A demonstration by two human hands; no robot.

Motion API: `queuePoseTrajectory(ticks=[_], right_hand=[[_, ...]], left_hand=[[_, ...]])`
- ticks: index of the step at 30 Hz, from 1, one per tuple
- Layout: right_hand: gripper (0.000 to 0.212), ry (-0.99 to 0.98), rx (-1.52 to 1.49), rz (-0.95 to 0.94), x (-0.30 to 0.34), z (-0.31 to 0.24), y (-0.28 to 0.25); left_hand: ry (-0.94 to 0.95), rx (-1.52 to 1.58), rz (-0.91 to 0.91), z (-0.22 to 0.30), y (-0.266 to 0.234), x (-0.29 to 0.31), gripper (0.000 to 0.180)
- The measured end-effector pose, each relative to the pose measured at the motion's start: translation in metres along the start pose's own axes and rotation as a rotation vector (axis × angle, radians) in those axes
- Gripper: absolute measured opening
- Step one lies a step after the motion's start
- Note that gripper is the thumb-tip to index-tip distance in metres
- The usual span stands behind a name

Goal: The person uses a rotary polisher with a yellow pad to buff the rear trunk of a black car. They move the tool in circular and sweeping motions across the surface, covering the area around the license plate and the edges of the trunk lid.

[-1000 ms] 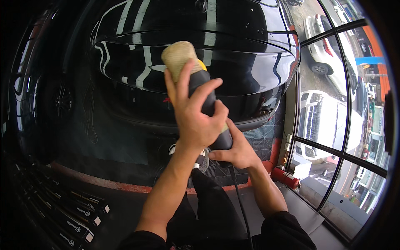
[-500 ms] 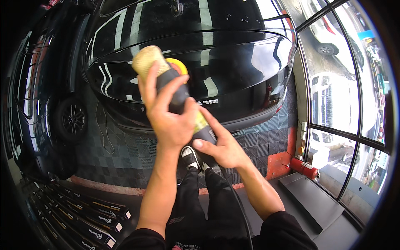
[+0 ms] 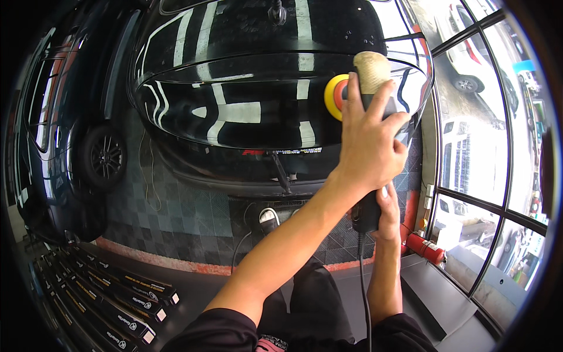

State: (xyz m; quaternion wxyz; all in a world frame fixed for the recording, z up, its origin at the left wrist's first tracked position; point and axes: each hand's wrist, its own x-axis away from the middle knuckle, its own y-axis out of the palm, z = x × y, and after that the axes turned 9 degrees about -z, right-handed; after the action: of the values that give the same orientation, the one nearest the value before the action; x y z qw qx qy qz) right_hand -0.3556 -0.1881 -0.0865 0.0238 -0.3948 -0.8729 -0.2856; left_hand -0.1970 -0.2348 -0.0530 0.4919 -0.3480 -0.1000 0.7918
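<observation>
A corded polisher [image 3: 372, 73] with a tan cover on its head is held by both hands over the right part of a glossy black car's rear panel [image 3: 240, 111]. My left hand [image 3: 375, 132] wraps the front of its body, with the fingers curled over the top. Lower down, my right hand [image 3: 388, 211] grips the dark rear handle [image 3: 367, 214], partly hidden behind the tool and my left wrist. The yellow round pad [image 3: 332, 101] with a red-orange backing stands on the tool's left side, against or very near the paint; I cannot tell which.
The power cord [image 3: 363, 276] runs down beside my right forearm. Another dark car [image 3: 64, 146] stands at the left. Several long boxes [image 3: 111, 293] lie at the lower left. A red fire extinguisher [image 3: 425, 249] lies by the window frame [image 3: 463, 196] at the right.
The polisher has swung from the middle of the panel to its right side, both hands still on it. My left forearm now reaches across my body, and the tool stands more upright in view.
</observation>
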Motion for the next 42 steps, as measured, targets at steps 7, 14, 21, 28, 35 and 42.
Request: queuePoseTrajectory(ticks=[7, 14, 21, 28, 35, 42], right_hand=[[0.099, 0.094, 0.178, -0.070, -0.021, 0.026, 0.076], [0.101, 0.074, 0.365, -0.265, -0.048, 0.026, 0.119], [0.087, 0.106, 0.056, -0.125, -0.028, 0.005, 0.071], [0.080, 0.026, -0.105, -0.040, -0.015, -0.021, -0.005], [0.069, -0.044, -0.185, 0.001, -0.023, -0.027, -0.016], [0.090, 0.075, -0.127, 0.004, -0.021, 0.000, 0.035]], left_hand=[[-0.051, -0.192, 0.013, -0.036, -0.101, 0.034, 0.045], [-0.191, -0.070, 0.052, -0.062, -0.159, 0.041, 0.045], [-0.083, -0.148, -0.003, -0.032, -0.091, 0.019, 0.044], [-0.006, -0.131, -0.050, -0.002, 0.004, -0.024, 0.041], [0.013, -0.055, -0.090, 0.003, 0.030, -0.041, 0.038], [-0.054, -0.141, -0.083, -0.018, -0.037, -0.013, 0.045]])
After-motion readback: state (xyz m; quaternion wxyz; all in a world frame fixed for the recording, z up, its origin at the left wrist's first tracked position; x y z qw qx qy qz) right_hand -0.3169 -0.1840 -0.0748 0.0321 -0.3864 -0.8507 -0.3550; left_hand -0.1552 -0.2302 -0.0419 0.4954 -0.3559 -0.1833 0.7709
